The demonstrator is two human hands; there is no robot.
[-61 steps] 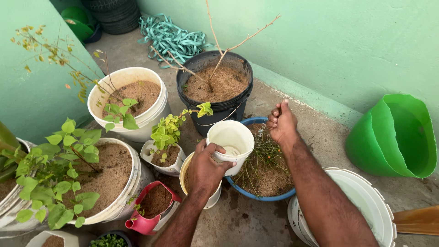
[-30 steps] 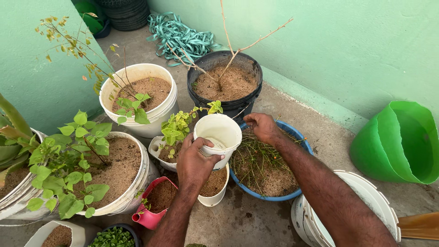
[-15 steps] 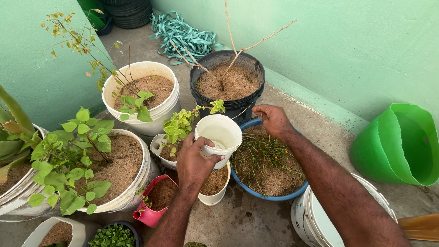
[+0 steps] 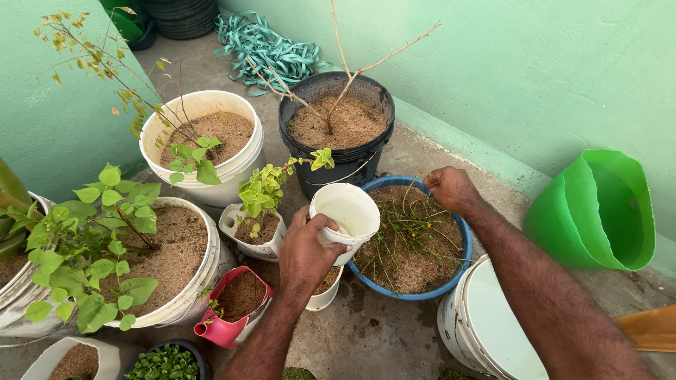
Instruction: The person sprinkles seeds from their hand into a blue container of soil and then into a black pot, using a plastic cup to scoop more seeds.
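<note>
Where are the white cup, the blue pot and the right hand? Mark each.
white cup (image 4: 350, 208): head view, inner wall.
blue pot (image 4: 459, 226): head view, right rim.
right hand (image 4: 451, 188): head view, back of hand.

Mint-green walls (image 4: 535, 63) meet a grey concrete floor (image 4: 387, 338); soft daylight.

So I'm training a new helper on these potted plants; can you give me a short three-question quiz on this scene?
1. True or false: the left hand holds a white cup.
2. Which pot is the right hand over? A) black pot B) blue pot C) pink pot
3. What lies tipped on its side by the wall at the right?

Key:
1. True; its fingers wrap the cup's rim.
2. B, the blue pot, over its far rim, above thin trailing stems.
3. A green bucket.
</note>
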